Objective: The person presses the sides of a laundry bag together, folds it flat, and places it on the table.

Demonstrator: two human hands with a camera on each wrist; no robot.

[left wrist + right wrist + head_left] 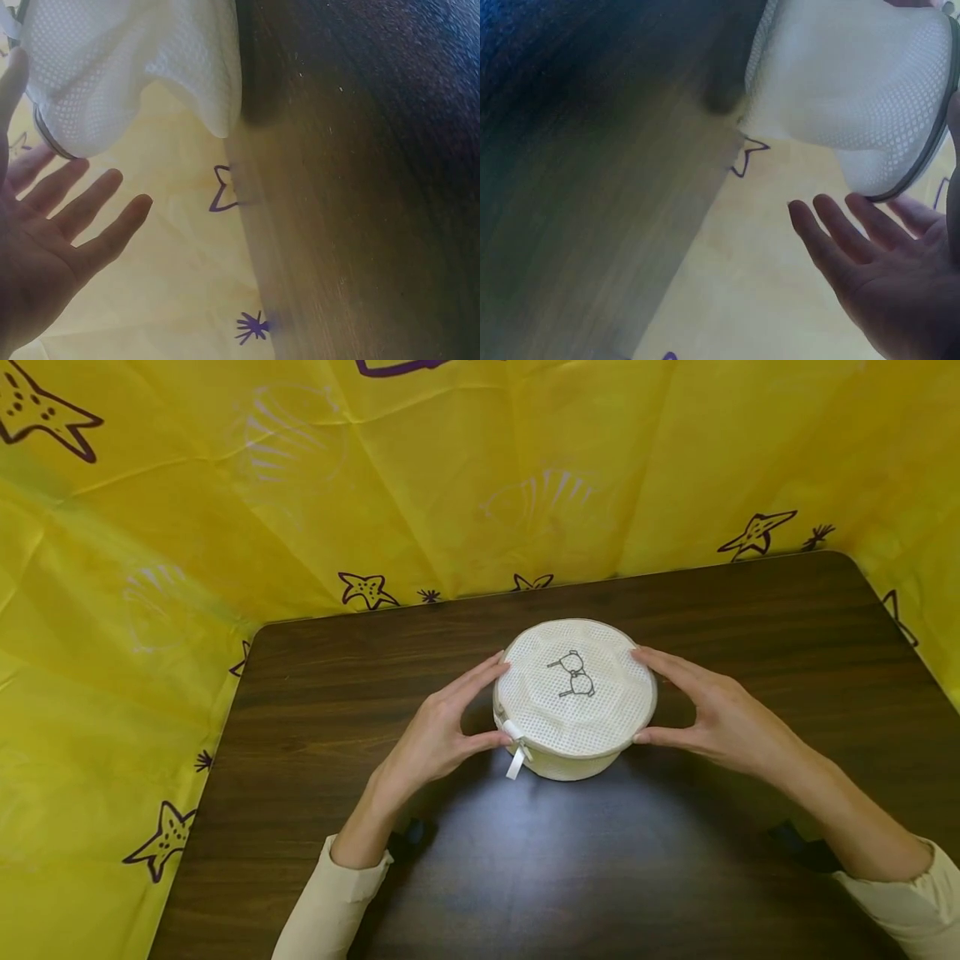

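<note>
A round white mesh pouch (pixel 576 697) sat near the middle of the head view, on a dark wooden table (pixel 675 877). Its flat top bore a small grey drawing, too small to read surely, and a white zipper tab (pixel 517 758) hung at its lower left edge.

The left hand (pixel 442 731) lay at the pouch's left side with fingers straight, the fingertips and thumb touching its rim; nothing was curled round it. The right hand (pixel 708 710) mirrored it on the right, fingers extended, tips and thumb against the rim. Both hands were spread, touching rather than gripping.

In the left wrist view the palm (pixel 45 247) filled the lower left corner, partly cut off, with the mesh wall (pixel 127 67) at upper left. In the right wrist view the palm (pixel 885 270) sat at lower right, the pouch (pixel 855 90) at upper right; its far side was out of frame.

A yellow sheet (pixel 187 502) printed with purple starfish rose behind the table.
</note>
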